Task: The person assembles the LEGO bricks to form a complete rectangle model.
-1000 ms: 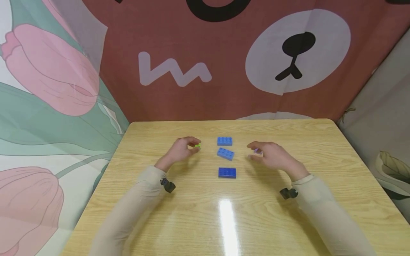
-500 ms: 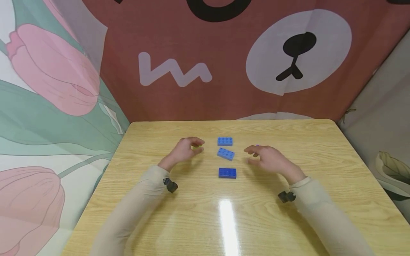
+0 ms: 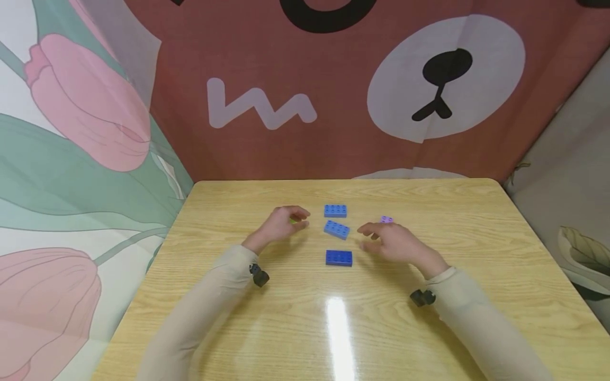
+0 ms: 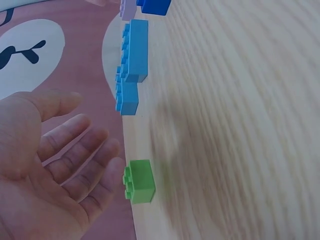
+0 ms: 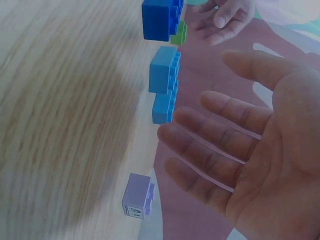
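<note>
Down the middle of the table lie a light blue brick [image 3: 335, 211], a second light blue brick [image 3: 336, 229] turned at an angle, and a dark blue brick [image 3: 339, 258] closest to the person. My left hand [image 3: 282, 223] hovers left of them, fingers relaxed and holding nothing; a green brick [image 4: 141, 181] lies beside its fingers, mostly hidden in the head view. On the other side, my right hand [image 3: 397, 242] is held above the table with loose fingers and an empty palm. Just behind it a small purple brick [image 3: 386, 219] rests on the wood.
The wooden table [image 3: 286, 328] has its far edge against a reddish-brown printed cloth [image 3: 267, 153]. A floral cloth [image 3: 76, 211] hangs at the left. Each wrist carries a small black camera [image 3: 259, 275].
Both hands have moved inward, the left to the right and the right leftward and nearer the person. The purple brick has come out from behind the right hand. The bricks stay put.
</note>
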The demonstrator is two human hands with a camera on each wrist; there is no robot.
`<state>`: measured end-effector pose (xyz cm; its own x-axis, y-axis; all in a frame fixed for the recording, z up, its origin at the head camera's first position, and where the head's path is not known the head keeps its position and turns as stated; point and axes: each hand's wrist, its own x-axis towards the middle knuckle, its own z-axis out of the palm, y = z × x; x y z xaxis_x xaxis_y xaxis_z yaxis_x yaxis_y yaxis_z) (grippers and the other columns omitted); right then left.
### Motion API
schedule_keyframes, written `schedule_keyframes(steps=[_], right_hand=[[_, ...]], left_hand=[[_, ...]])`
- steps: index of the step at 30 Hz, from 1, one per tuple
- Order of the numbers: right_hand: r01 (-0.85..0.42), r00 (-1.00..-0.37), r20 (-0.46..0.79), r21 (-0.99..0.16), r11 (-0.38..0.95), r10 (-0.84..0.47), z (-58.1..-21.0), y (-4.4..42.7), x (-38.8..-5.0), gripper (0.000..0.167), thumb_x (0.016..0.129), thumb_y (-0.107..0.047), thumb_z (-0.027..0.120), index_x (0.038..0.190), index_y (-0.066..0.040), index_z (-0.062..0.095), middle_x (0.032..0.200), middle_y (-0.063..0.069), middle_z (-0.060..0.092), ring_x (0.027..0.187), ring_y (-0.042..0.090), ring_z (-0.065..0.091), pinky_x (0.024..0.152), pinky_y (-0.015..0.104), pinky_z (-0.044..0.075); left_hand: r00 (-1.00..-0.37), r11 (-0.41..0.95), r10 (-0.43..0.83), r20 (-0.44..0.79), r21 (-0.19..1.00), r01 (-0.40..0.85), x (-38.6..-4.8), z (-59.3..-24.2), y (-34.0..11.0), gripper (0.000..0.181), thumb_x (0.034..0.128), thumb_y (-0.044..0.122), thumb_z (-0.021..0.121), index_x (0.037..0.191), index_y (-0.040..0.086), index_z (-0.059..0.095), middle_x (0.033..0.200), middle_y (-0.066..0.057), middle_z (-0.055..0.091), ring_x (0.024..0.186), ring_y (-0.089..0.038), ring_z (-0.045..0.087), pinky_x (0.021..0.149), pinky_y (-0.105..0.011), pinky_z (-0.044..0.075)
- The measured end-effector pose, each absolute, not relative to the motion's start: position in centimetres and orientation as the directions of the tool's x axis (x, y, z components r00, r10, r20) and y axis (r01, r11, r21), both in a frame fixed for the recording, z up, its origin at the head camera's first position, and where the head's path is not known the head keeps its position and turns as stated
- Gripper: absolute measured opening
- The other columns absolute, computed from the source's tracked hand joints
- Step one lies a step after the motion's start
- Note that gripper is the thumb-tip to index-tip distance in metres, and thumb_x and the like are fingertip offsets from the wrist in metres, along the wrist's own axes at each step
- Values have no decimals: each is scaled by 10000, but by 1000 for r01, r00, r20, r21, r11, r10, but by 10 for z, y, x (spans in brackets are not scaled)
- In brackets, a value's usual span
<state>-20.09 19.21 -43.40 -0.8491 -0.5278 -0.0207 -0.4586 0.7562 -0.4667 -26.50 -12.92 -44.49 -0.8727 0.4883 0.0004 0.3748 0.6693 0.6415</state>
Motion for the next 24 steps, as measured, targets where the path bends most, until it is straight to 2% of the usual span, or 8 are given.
schedule_keyframes(steps=[8, 24], right_hand=[[-475, -838, -7, -480, 737, -545, -437, 188, -199, 407, 985, -329, 627, 1304, -76, 633, 1277, 108, 688, 1069, 286, 691, 903, 474, 557], [-516, -811, 12, -485, 706, -585, -448, 178, -197, 350, 966, -270, 656, 1260, -80, 662, 1215, 91, 717, 1018, 243, 707, 863, 422, 575]], left_hand=[[-865, 664, 502, 13, 635, 395, -267, -450, -122, 327, 974, 222, 656, 1248, 45, 668, 1189, -93, 715, 1063, -238, 677, 951, -372, 538], [-856, 642, 517, 12, 656, 397, -270, -458, -111, 306, 972, 204, 657, 1234, 48, 677, 1177, -88, 724, 1040, -233, 689, 926, -351, 548]])
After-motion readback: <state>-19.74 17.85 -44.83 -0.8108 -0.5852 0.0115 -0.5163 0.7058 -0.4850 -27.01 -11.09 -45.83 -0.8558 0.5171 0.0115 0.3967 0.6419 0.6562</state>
